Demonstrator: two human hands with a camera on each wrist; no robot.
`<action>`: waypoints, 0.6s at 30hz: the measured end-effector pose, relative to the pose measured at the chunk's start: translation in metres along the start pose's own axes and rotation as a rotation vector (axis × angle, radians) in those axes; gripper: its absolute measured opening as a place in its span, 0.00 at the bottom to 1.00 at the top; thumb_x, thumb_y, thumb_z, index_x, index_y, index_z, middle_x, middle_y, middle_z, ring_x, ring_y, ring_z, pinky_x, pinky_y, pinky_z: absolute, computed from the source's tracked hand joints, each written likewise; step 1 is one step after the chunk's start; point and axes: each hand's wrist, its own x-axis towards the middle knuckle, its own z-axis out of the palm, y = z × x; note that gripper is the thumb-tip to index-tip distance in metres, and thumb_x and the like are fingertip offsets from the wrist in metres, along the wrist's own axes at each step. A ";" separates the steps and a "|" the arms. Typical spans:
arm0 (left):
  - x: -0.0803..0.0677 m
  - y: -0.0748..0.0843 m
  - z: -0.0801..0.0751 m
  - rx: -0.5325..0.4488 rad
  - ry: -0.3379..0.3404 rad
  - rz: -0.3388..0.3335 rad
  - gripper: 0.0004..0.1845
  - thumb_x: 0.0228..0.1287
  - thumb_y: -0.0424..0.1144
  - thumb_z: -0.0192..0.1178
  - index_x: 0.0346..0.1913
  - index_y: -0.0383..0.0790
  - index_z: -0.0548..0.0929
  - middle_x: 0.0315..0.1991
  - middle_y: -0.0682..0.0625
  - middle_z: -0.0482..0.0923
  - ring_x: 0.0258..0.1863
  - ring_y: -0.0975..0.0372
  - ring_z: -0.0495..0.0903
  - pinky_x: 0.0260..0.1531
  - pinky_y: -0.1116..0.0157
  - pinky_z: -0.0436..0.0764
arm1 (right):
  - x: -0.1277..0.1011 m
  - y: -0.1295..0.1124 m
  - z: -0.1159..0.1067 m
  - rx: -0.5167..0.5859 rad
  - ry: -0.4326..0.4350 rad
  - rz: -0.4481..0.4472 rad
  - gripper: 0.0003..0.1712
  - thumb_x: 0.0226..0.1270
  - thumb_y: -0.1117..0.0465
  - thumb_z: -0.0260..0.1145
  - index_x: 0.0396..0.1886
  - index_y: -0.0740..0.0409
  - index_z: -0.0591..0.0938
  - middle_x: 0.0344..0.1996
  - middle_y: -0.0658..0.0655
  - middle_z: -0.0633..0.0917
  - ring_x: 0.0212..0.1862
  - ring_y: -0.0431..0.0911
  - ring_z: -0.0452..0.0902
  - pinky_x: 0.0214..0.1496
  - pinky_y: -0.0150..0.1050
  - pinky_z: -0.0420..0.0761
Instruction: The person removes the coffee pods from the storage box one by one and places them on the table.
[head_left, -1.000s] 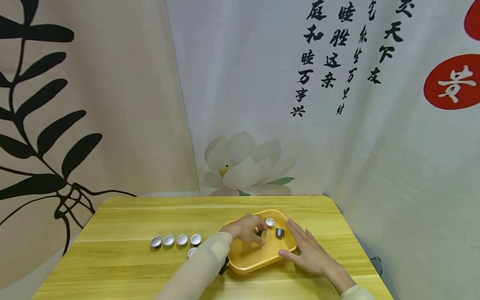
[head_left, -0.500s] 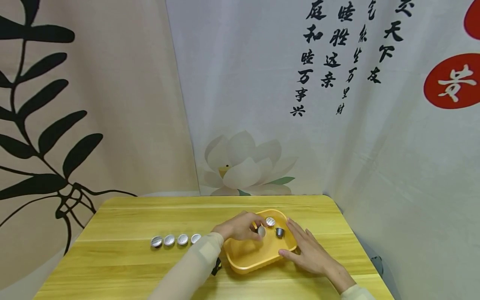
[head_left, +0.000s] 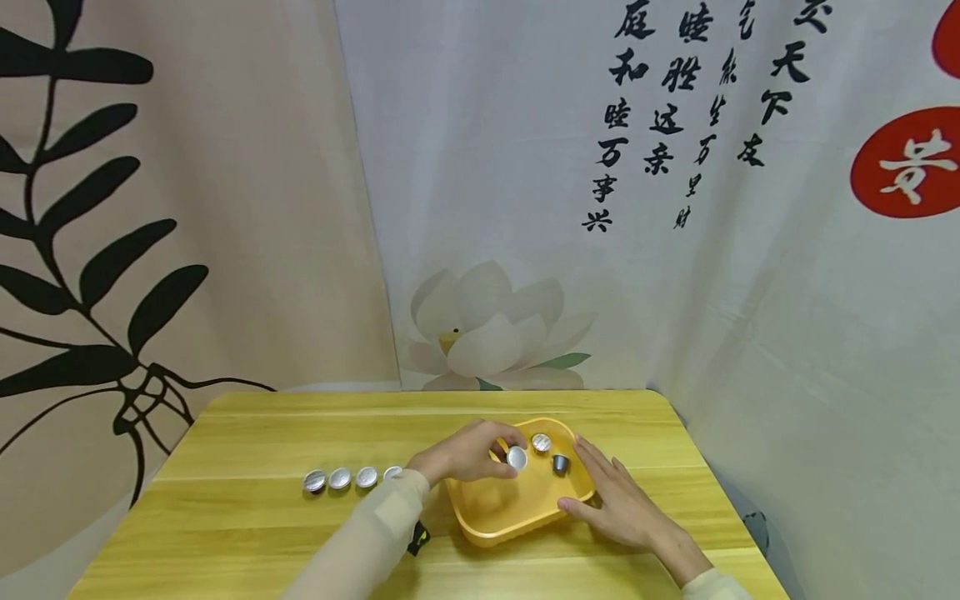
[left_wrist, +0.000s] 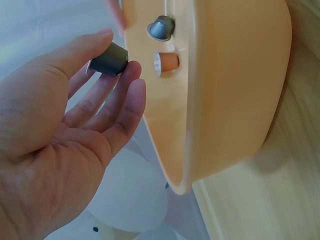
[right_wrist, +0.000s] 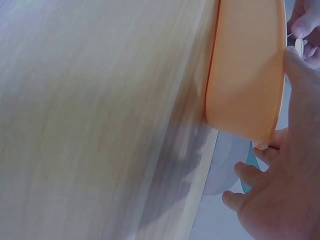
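- While the right hand (head_left: 618, 512) spreads along the right side of the yellow tray (head_left: 487, 512), the left hand (head_left: 472, 454) pinches a dark-sided capsule (head_left: 516, 457) between thumb and fingers, silver lid showing.
- That capsule sits at the fingertips, to the right of the left palm, over the tray's far left part and apart from its floor.
- Fingers of the right hand lie extended by the right wall, thumb at the near right corner.
- Inside the tray, right of the held capsule, lie 2 more: an orange-sided capsule (head_left: 542, 442), lid up, at the far side, and a dark capsule (head_left: 560, 464) a little nearer and farther right.
- Well left of the tray, 4 silver-topped capsules (head_left: 340, 477) show in a row on the wooden desk (head_left: 217, 533), the rightmost partly hidden by the left sleeve (head_left: 375, 517).
- Any lettering on the capsules is too small to read.
- Beyond the desk, a pale cloth (head_left: 465, 167) bears 4 columns of black characters (head_left: 617, 115), cut off at the top; the leftmost reads 庭和睦万事兴, the next 睦胜远亲, the rightmost ends in 天下友.
- Farther right, a red oval (head_left: 911, 162) carries a white 贵.
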 end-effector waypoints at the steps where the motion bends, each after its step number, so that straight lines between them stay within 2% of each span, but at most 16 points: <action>1: -0.002 0.000 -0.001 -0.003 0.005 0.008 0.17 0.75 0.37 0.77 0.63 0.43 0.89 0.59 0.49 0.90 0.54 0.59 0.92 0.57 0.66 0.92 | 0.000 0.000 0.000 -0.001 0.002 -0.002 0.59 0.82 0.30 0.67 0.95 0.57 0.54 0.94 0.62 0.56 0.91 0.66 0.58 0.90 0.79 0.53; 4: -0.008 0.001 -0.004 -0.020 0.013 0.018 0.17 0.76 0.37 0.76 0.64 0.41 0.89 0.59 0.48 0.90 0.55 0.57 0.93 0.54 0.70 0.90 | 0.000 0.000 0.000 -0.004 0.007 -0.005 0.60 0.81 0.30 0.67 0.94 0.57 0.54 0.94 0.62 0.56 0.91 0.66 0.59 0.90 0.79 0.53; 9: -0.018 -0.001 -0.009 -0.069 0.042 0.015 0.18 0.77 0.37 0.75 0.64 0.42 0.88 0.59 0.50 0.90 0.56 0.56 0.93 0.53 0.70 0.90 | 0.000 0.001 0.000 -0.004 0.013 0.000 0.60 0.81 0.28 0.67 0.94 0.56 0.55 0.94 0.61 0.56 0.91 0.65 0.60 0.90 0.79 0.53; 18: -0.046 -0.008 -0.019 -0.116 0.104 0.027 0.13 0.77 0.39 0.76 0.59 0.44 0.89 0.53 0.52 0.90 0.51 0.62 0.93 0.51 0.68 0.92 | 0.001 0.003 0.000 0.005 0.002 -0.005 0.61 0.81 0.28 0.66 0.95 0.57 0.54 0.94 0.62 0.56 0.91 0.66 0.58 0.90 0.79 0.52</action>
